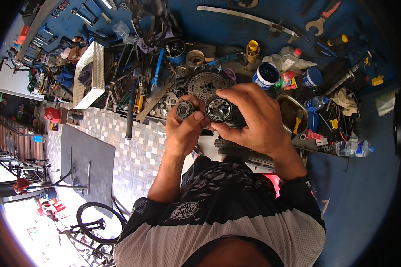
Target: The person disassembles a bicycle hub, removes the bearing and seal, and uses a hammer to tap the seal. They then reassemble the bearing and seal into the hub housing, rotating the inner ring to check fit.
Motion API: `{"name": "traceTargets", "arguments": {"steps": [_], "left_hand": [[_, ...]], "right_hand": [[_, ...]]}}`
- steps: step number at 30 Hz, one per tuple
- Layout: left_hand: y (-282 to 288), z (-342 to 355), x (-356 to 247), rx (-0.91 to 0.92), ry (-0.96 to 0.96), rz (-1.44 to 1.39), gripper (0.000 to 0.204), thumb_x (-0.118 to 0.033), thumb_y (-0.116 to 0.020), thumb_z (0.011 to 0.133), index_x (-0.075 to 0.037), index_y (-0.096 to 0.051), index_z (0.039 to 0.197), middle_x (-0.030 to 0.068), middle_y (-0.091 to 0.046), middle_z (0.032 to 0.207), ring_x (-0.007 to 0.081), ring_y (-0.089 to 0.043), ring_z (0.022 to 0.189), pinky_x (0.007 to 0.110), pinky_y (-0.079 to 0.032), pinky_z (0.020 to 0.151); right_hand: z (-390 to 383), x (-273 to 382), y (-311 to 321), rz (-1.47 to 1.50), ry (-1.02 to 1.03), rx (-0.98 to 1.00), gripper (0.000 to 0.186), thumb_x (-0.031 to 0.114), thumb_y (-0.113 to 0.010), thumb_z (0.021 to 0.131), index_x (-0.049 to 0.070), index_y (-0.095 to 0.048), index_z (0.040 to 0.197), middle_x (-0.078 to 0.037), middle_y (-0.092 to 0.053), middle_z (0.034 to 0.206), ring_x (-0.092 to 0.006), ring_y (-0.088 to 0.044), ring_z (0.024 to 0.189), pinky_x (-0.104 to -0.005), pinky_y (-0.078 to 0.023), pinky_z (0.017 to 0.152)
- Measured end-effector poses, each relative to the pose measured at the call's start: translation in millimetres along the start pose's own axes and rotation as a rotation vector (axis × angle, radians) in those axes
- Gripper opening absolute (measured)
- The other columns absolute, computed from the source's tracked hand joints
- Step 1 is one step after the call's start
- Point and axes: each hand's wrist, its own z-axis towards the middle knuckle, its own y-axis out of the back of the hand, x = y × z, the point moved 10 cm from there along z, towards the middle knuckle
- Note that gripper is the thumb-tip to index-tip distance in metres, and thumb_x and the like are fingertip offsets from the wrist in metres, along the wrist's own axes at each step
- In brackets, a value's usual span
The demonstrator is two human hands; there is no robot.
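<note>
Both my hands are raised close together over the front edge of a cluttered workbench. Pinched in my left hand is a small grey freehub body, its round end with a central hole turned up. My right hand curls its thumb and fingers around a black bicycle hub. The hub's open end faces me and shows a silvery ring and metal parts inside. The two parts are side by side, with my left fingertips between them. Just beyond my hands lies a large bicycle cassette on the bench.
A white perforated basket stands among tools at the left. Blue-and-white tubs, bottles and a metal pan of dark liquid crowd the right side. A tyre is below the bench. Farther left are a dark mat and bicycles.
</note>
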Motion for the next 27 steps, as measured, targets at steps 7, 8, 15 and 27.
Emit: {"name": "traceTargets", "arguments": {"steps": [7,8,15,27], "left_hand": [[0,-2,-13,-0.070,0.005,0.413,0.022,-0.008,-0.084,0.093,0.001,-0.070,0.107,0.0049,-0.072,0.086,0.0112,-0.068,0.069,0.025,-0.056,0.064],[0,-2,-14,-0.077,0.001,0.435,0.021,-0.007,-0.084,0.093,0.001,-0.071,0.107,0.0045,-0.072,0.086,0.0104,-0.067,0.068,0.025,-0.055,0.063],[-1,-2,-15,-0.110,-0.031,0.456,0.018,-0.005,-0.083,0.093,0.001,-0.071,0.105,0.0034,-0.072,0.083,0.0084,-0.066,0.068,0.022,-0.053,0.062],[-15,1,-13,0.107,0.005,0.508,0.048,0.006,-0.083,0.088,-0.005,-0.052,0.123,0.0066,-0.067,0.105,0.0086,-0.066,0.083,0.023,-0.055,0.071]], "right_hand": [[1,0,-2,-0.005,-0.012,0.027,0.063,0.023,-0.094,0.073,0.009,-0.071,0.129,-0.009,-0.068,0.112,-0.0271,-0.071,0.096,-0.0388,-0.060,0.077],[-1,-2,-3,0.003,-0.021,0.038,0.064,0.024,-0.095,0.074,0.009,-0.071,0.131,-0.010,-0.069,0.114,-0.0273,-0.072,0.095,-0.0386,-0.060,0.078],[-13,-27,-20,0.476,-0.375,0.187,0.055,0.015,-0.088,0.088,0.006,-0.065,0.137,-0.008,-0.070,0.114,-0.0157,-0.072,0.093,-0.0318,-0.058,0.076],[-31,-53,-30,0.884,-0.496,0.030,0.030,0.001,-0.073,0.101,-0.005,-0.062,0.128,-0.009,-0.073,0.110,-0.0091,-0.069,0.090,-0.0241,-0.057,0.077]]}}
